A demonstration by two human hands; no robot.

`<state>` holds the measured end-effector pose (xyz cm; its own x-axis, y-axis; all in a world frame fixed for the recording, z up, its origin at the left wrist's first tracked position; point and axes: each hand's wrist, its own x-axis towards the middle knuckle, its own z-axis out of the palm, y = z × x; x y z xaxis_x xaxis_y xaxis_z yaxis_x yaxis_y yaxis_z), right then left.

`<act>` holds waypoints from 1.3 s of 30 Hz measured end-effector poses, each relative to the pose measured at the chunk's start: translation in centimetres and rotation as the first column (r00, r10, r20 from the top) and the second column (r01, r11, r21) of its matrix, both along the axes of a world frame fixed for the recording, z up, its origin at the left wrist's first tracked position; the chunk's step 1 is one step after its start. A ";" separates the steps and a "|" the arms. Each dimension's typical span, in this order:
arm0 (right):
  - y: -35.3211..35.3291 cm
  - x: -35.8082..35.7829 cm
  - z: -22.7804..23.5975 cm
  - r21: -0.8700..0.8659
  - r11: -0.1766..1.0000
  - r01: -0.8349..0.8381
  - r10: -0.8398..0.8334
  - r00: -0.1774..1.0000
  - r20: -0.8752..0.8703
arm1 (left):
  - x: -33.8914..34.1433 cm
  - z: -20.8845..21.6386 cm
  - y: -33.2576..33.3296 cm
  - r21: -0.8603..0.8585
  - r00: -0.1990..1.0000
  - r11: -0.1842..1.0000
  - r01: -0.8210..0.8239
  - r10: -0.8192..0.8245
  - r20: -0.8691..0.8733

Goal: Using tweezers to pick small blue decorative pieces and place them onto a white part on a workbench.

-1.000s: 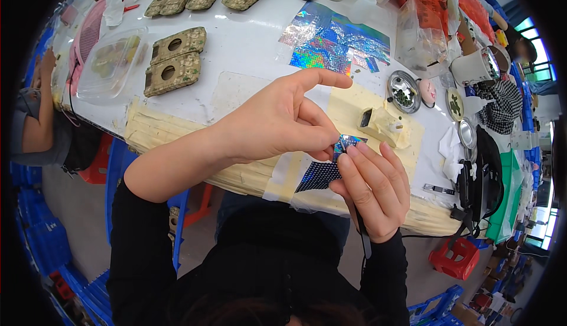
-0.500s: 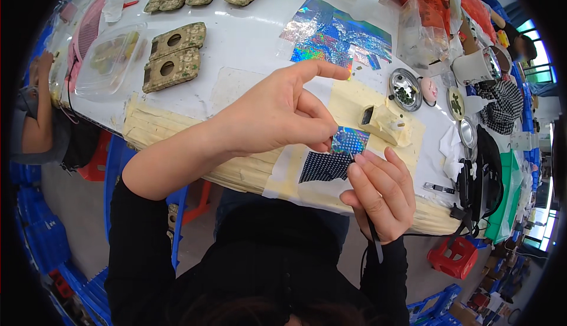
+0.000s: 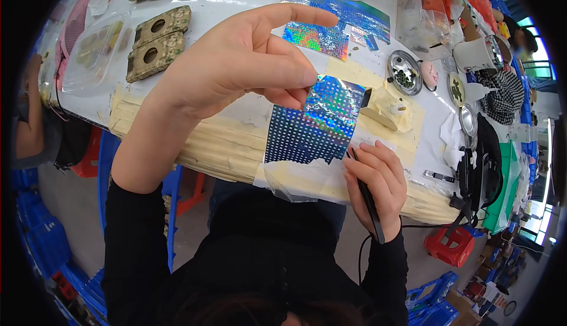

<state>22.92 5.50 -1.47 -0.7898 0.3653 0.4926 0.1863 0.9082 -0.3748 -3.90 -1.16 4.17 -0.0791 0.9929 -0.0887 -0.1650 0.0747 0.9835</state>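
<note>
My left hand (image 3: pixel 251 63) pinches the upper left edge of a blue holographic sheet (image 3: pixel 313 134) between thumb and fingers, index finger stretched out above it. Rows of small pale dots cover the sheet, its upper right part glitters in several colours, and its lower edge is ragged. Beside the sheet's lower right corner, my right hand (image 3: pixel 381 187) is closed on black tweezers (image 3: pixel 369 205). Their tips point up close to the sheet; whether they touch it I cannot tell. A yellow-taped block (image 3: pixel 390 113) with a white peg stands just right of the sheet.
More holographic sheets (image 3: pixel 339 19) lie at the back. A round metal dish (image 3: pixel 404 72) holds small dark green pieces. Camouflage-patterned shells (image 3: pixel 158 42) with round holes and a clear plastic box (image 3: pixel 97 54) are at left. A black bag (image 3: pixel 489 163) sits right; another person's arm (image 3: pixel 29 113) is far left.
My left hand has moved up and left, and the dotted sheet appears larger and bluer. My right hand has shifted slightly; the tweezers now show more fully. The table scene has slid upward.
</note>
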 end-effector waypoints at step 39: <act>-0.6 -2.3 2.0 -0.595 0.777 -0.204 0.045 0.961 -0.272 | 2.4 -1.3 -0.4 -0.114 0.964 0.960 0.257 -0.245 0.107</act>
